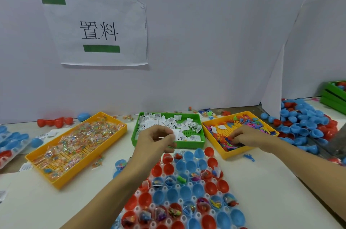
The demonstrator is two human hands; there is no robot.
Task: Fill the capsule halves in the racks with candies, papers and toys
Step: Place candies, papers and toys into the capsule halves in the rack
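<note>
A clear rack (204, 194) of red and blue capsule halves lies in front of me; some halves hold candy, paper and toys, others are bare. My left hand (156, 139) hovers at the front edge of the green tray (168, 144) of white paper slips and pinches a slip between thumb and fingers. My right hand (245, 137) reaches into the right yellow tray (232, 154) and its fingertips pinch among the small coloured plastic toys. A long yellow tray (61, 182) of wrapped candies lies to the left.
A heap of loose blue and red capsule halves (307, 125) fills the right side. Green trays (335, 95) are stacked far right. More capsule halves (11, 140) sit at the left edge. A paper sign (99, 31) hangs on the white wall behind.
</note>
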